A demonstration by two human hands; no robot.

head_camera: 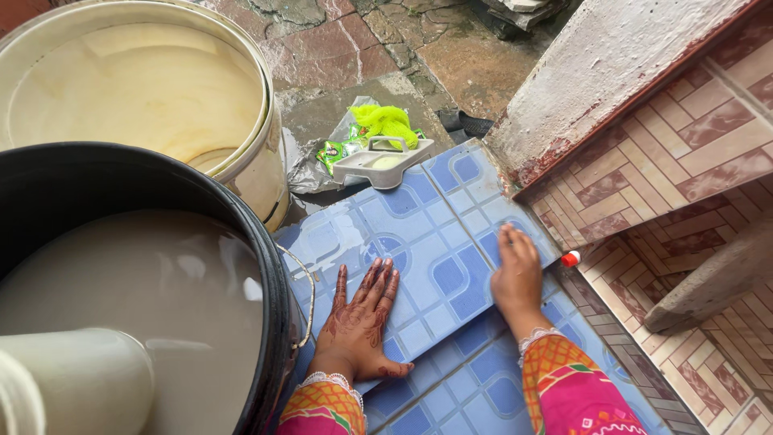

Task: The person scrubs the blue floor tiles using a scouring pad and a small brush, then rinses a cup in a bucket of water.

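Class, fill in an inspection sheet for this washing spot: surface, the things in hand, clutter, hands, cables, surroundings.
Surface: wet stone paving and a blue patterned floor.
Things in hand: loose blue tile, lying flat and wet.
Clutter: grey soap tray, yellow-green scrubber, small red-capped bottle.
Hands: left hand flat on the tile, fingers spread; right hand pressing its right part.
Cables: nothing seen.
Surroundings: black tub and cream bucket, both holding cloudy water; brown tiled steps.

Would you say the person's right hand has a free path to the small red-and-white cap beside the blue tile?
Probably yes. The right hand lies flat on the blue tile, and the cap sits just beyond its edge with nothing between them.
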